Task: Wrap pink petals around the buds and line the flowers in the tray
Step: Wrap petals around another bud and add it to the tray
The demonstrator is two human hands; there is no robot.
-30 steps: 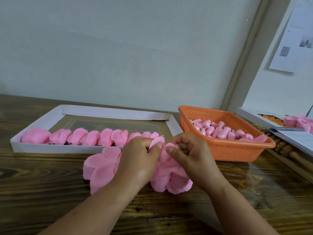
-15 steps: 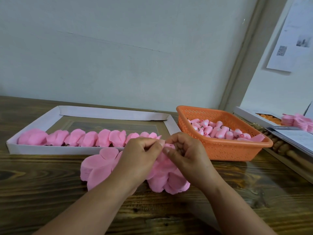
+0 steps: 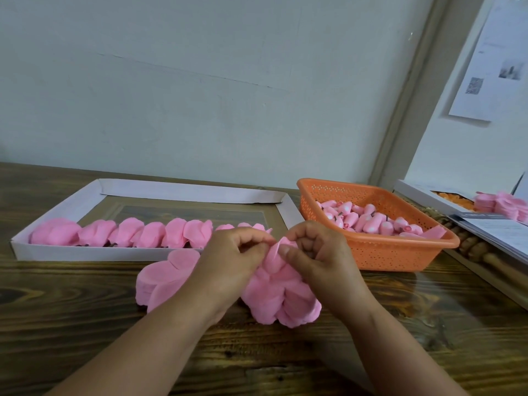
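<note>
At the centre of the frame, the left hand (image 3: 231, 252) and right hand (image 3: 314, 252) meet fingertip to fingertip, both with curled fingers narrowly pinching one thin pink petal (image 3: 275, 248) between them. Just below lies a soft stack of rounded petals (image 3: 281, 295) on the grained wooden table (image 3: 85, 324). At left, the shallow white cardboard tray (image 3: 71, 252) holds a row of crinkled pink flowers (image 3: 128, 232). At right, the perforated orange plastic basket (image 3: 400, 252) holds rolled cylindrical buds (image 3: 368, 220).

craft wkshop, bud basket (image 3: 400, 252), flower tray (image 3: 85, 254)
</note>
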